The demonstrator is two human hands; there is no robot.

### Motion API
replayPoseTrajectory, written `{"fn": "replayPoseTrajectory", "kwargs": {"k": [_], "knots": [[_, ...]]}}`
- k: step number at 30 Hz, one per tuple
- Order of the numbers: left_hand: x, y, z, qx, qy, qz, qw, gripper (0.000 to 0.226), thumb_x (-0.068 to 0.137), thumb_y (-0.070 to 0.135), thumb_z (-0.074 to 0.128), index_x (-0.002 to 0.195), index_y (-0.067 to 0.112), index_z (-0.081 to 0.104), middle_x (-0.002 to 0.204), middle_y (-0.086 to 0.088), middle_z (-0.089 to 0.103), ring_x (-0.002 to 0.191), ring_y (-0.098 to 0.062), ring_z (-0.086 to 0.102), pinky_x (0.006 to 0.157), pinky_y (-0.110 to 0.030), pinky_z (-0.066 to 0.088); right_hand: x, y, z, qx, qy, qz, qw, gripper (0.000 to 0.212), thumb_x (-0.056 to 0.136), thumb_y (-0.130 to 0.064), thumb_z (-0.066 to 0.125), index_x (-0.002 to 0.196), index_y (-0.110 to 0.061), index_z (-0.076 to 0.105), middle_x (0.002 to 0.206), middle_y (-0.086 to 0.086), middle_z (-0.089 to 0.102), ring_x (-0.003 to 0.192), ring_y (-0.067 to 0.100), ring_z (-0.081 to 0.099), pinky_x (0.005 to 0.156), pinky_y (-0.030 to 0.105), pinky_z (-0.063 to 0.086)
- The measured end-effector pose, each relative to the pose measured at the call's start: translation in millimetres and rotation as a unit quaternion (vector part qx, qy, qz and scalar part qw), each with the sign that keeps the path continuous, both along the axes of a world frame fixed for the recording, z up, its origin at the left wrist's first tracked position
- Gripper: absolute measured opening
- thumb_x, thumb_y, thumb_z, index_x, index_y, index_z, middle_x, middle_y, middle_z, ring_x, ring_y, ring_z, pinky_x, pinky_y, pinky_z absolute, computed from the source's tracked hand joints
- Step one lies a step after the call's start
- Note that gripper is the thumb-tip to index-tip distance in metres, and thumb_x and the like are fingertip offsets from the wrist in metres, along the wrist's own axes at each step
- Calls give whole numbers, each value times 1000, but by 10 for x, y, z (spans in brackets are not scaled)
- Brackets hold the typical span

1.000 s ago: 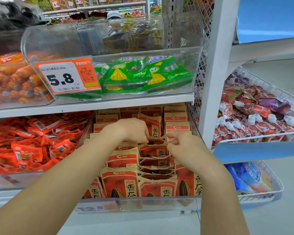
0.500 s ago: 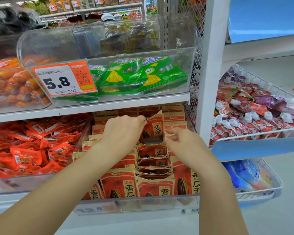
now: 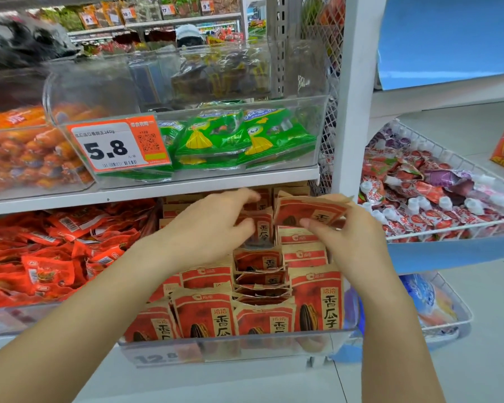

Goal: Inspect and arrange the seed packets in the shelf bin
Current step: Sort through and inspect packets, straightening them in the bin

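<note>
A clear shelf bin (image 3: 233, 349) on the lower shelf holds several red-and-tan seed packets (image 3: 204, 317) standing in rows. My right hand (image 3: 352, 242) pinches one seed packet (image 3: 309, 212), lifted and tilted above the back right of the bin. My left hand (image 3: 207, 231) reaches into the middle row, its thumb and fingers around the top of an upright packet (image 3: 261, 228). The packets behind my hands are partly hidden.
The shelf board (image 3: 163, 189) sits just above my hands, carrying a clear bin of green packets (image 3: 216, 138) with a 5.8 price tag (image 3: 111, 146). Loose red snack packs (image 3: 56, 245) fill the left bin. A white upright post (image 3: 355, 91) and a wire basket of pouches (image 3: 437, 199) stand to the right.
My right hand has lifted one packet out of the rows and tilted it up to the right. My left hand has moved back and taken hold of another upright packet.
</note>
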State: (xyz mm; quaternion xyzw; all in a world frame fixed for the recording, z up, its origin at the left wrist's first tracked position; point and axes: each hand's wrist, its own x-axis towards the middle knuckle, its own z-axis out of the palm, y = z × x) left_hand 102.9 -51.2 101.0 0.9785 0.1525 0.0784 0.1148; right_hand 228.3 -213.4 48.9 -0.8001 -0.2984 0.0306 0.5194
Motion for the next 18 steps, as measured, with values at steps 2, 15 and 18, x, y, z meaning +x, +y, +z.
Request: {"fn": "replayPoseTrajectory", "kwargs": {"k": [2,15,18], "knots": [[63,107,-105,32,75,19,996,40,101,24,40,140,27,49,139,1,57,124,-20,55,100,-32,44,34,-85,29,22,15,-12,1000,18,82,-30,76,99,-26,70,87,-12,72,87,10,66,79,32,49],[946,375,-676,-72,261,43,962,67,97,8,34,157,24,11,163,-6,17,149,-25,20,117,-31,23,136,-136,-31,11,26,-6,1000,12,84,-34,74,89,-34,63,83,-22,64,83,4,61,69,28,42],[912,319,-630,-49,238,46,969,57,99,12,36,155,19,25,160,-7,27,145,-25,28,115,-32,29,145,-157,-9,19,28,2,999,10,85,-36,72,92,-36,64,87,-20,67,87,6,63,74,30,44]]}}
